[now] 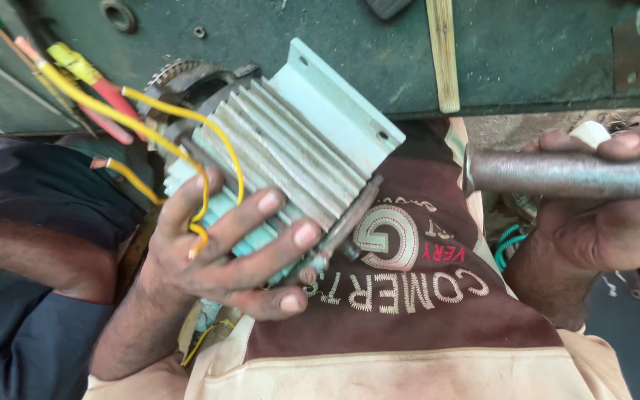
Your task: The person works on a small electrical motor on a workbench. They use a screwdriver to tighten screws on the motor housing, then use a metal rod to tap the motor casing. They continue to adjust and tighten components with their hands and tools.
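There is 1 view only, from a camera worn on the person's head, so no second view shares the scene. It looks steeply down along the person's own chest and lap, and the printed shirt (409,296) fills the lower middle, its lettering upside down to the lens. The camera sits very near: the left hand (216,252) and the finned metal block (298,148) take up the centre, while the right hand (601,222) is cut by the right edge. Across the top edge runs the dark green counter (527,52), seen close.
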Available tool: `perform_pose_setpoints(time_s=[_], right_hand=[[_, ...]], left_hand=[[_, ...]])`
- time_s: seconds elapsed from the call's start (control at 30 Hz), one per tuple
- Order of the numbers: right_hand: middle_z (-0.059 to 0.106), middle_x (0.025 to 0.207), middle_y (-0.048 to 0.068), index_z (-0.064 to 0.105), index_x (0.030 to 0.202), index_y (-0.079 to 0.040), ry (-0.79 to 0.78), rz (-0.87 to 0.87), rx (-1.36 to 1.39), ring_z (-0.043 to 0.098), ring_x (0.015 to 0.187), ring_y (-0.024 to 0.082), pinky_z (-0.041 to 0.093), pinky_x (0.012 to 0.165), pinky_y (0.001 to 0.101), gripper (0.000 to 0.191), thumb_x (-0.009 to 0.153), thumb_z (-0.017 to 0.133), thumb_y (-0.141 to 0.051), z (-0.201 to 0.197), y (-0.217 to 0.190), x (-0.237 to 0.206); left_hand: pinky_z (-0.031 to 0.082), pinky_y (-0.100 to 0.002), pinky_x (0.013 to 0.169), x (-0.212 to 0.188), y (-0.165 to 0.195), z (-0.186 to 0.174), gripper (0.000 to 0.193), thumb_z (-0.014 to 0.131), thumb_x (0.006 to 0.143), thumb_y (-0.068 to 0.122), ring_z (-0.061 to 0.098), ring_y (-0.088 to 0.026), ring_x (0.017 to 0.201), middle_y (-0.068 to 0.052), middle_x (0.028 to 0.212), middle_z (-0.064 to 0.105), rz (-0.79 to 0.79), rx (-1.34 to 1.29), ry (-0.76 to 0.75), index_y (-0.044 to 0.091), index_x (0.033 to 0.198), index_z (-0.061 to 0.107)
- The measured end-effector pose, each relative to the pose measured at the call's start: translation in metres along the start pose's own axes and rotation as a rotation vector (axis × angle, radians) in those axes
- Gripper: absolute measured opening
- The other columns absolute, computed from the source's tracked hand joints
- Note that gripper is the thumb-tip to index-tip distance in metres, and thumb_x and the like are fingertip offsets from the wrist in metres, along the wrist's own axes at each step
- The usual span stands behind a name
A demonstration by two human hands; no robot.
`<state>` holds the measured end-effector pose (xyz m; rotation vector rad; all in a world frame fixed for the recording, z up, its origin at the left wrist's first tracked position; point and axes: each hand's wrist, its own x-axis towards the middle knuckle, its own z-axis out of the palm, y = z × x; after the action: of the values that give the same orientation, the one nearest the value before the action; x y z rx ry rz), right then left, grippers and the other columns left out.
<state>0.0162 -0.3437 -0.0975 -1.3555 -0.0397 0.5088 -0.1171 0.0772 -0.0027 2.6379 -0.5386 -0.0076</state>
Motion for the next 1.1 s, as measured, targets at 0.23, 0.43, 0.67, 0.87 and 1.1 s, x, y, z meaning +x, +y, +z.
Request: perform_pose_setpoints(time_s=[0.23, 0.43, 0.67, 0.87, 1.1], right_hand=[[0.064, 0.136, 0.016, 0.047, 0.146, -0.002, -0.115, 0.106, 0.094, 0.069, 0.118, 0.035, 0.063, 0.093, 0.0578, 0.065, 0.107, 0.045, -0.054, -0.006, -0.015, 0.016], [0.061, 0.125, 0.01, 0.033, 0.154, -0.012, -0.007, 0.029, 0.148, 0.074, 0.112, 0.038, 0.061, 0.093, 0.0592, 0.058, 0.108, 0.055, -0.038, 0.026, -0.032, 0.02], [0.062, 0.122, 0.013, 0.031, 0.145, -0.014, 0.082, -0.102, 0.209, 0.074, 0.107, 0.039, 0.062, 0.088, 0.0596, 0.057, 0.1, 0.057, -0.037, 0.02, -0.025, 0.008], [0.061, 0.12, 0.01, 0.037, 0.144, -0.009, 0.209, -0.168, 0.137, 0.072, 0.107, 0.026, 0.063, 0.091, 0.0519, 0.046, 0.109, 0.057, -0.029, 0.036, -0.034, 0.013], [0.057, 0.129, 0.007, 0.033, 0.139, -0.009, 0.163, -0.129, 0.138, 0.07, 0.114, 0.02, 0.063, 0.09, 0.0547, 0.048, 0.102, 0.064, -0.016, 0.051, -0.023, 0.046]], left_hand=[[0.038, -0.051, 0.12, 0.015, -0.019, -0.025, 0.076, 0.057, 0.114, 0.053, 0.052, -0.02, 0.144, 0.007, 0.163, 0.05, 0.044, 0.017, -0.055, 0.032, 0.167, 0.006], [0.033, -0.051, 0.121, 0.046, -0.019, -0.033, 0.064, 0.053, 0.114, 0.059, 0.056, -0.025, 0.14, -0.001, 0.157, 0.055, 0.022, 0.04, -0.095, 0.04, 0.164, 0.018], [0.035, -0.058, 0.115, 0.084, -0.01, -0.017, 0.048, 0.059, 0.117, 0.043, 0.058, -0.036, 0.141, -0.016, 0.157, 0.059, -0.005, 0.041, -0.214, 0.023, 0.157, 0.04], [0.037, -0.055, 0.113, 0.099, -0.005, -0.02, 0.035, 0.065, 0.118, 0.024, 0.063, -0.034, 0.135, -0.012, 0.149, 0.066, -0.054, 0.118, -0.26, 0.017, 0.146, 0.045], [0.037, -0.05, 0.111, 0.108, -0.007, -0.026, 0.032, 0.062, 0.107, 0.039, 0.065, -0.029, 0.126, -0.011, 0.131, 0.074, -0.169, -0.047, -0.224, 0.014, 0.126, 0.057]])
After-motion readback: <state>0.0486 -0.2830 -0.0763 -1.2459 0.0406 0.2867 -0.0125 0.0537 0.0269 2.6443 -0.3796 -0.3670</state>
